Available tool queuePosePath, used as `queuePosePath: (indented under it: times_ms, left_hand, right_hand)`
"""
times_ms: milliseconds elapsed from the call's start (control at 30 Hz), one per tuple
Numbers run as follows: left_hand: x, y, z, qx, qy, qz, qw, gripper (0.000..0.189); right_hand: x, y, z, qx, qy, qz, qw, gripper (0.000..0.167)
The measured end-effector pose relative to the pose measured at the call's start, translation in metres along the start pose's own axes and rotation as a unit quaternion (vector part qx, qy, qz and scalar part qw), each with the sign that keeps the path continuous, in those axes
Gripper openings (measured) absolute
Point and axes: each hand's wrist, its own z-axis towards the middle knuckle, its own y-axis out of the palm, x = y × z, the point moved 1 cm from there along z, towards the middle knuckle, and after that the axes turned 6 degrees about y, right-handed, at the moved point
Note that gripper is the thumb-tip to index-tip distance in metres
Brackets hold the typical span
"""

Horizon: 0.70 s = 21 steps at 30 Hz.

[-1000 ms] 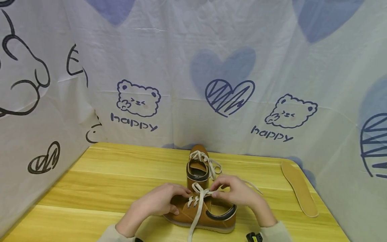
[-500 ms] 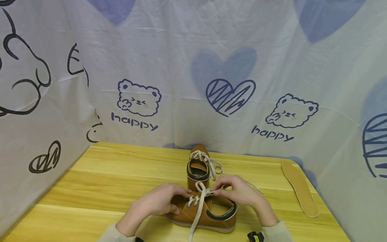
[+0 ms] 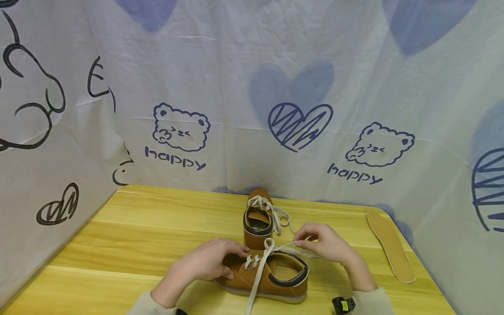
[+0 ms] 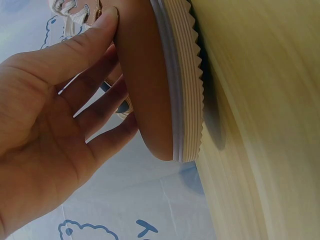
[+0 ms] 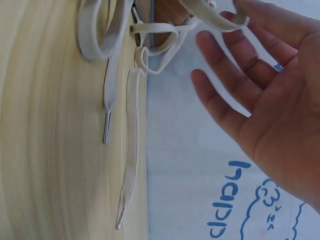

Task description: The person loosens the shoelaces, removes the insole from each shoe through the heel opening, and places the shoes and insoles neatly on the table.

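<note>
A brown lace-up shoe (image 3: 285, 291) stands near the table's front, toe to the left. My left hand (image 3: 206, 262) grips its toe, thumb on the near side and fingers beyond; the left wrist view shows this hand (image 4: 60, 110) around the shoe (image 4: 142, 85) close to its ridged sole. To the right of the laces, my right hand (image 3: 330, 245) pinches one pale shoelace (image 3: 286, 245) between thumb and forefinger. In the right wrist view the other fingers of this hand (image 5: 280, 105) are spread. Another lace end (image 3: 257, 282) drapes down the shoe's near side.
Just behind stands a second brown shoe (image 3: 257, 239), its toe toward the curtain (image 3: 236, 153) and its laces trailing right. A tan insole (image 3: 390, 247) lies at the right edge of the wooden table (image 3: 157, 218).
My right hand has moved right, away from the shoe, drawing the pinched shoelace out with it. The small lace loop over the shoe has shifted right and shrunk. My left hand stays put.
</note>
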Motion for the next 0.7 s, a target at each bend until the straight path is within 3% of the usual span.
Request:
queuePosePath:
  times_ms: [267, 533, 700]
  left_hand:
    - [0.000, 0.000, 0.000, -0.001, 0.000, -0.002, 1.0000, 0.052]
    - [-0.003, 0.001, -0.001, 0.007, 0.015, -0.001, 0.9999, 0.051]
    - [-0.002, 0.001, -0.001, 0.008, 0.017, 0.002, 0.9998, 0.051]
  right_hand:
    - [0.004, -0.003, -0.003, -0.049, 0.031, 0.016, 0.9982, 0.011]
    - [-0.004, 0.012, 0.007, 0.012, -0.021, 0.006, 0.9997, 0.013]
    - [-0.010, 0.026, 0.014, -0.003, -0.042, 0.024, 0.9988, 0.011]
